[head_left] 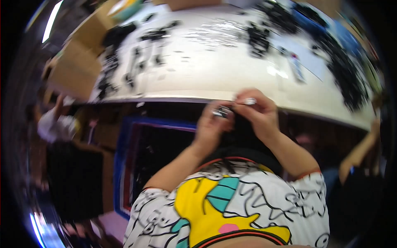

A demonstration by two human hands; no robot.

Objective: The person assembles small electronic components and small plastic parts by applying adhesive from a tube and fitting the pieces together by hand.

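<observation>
Just in front of the table's near edge, my two hands are raised close together, fingertips almost meeting. My left hand (210, 126) is closed around a small black part with shiny silver spots (221, 111); blur hides its exact kind. A small white piece (249, 101) shows between the pinched thumb and fingers of my right hand (260, 115). Whether the two small parts touch cannot be made out. On the white table (206, 78) beyond lie black cable-like parts (258, 39) in bunches and a spread of thin silvery pieces (215, 33).
A cardboard box (76, 68) stands at the table's left end. Long black cables (345, 74) lie in a heap at the right. Below the table, a blue-rimmed bin (122, 165) sits left of me. Other people's arms (357, 157) show at the right; another person (58, 122) is at the left.
</observation>
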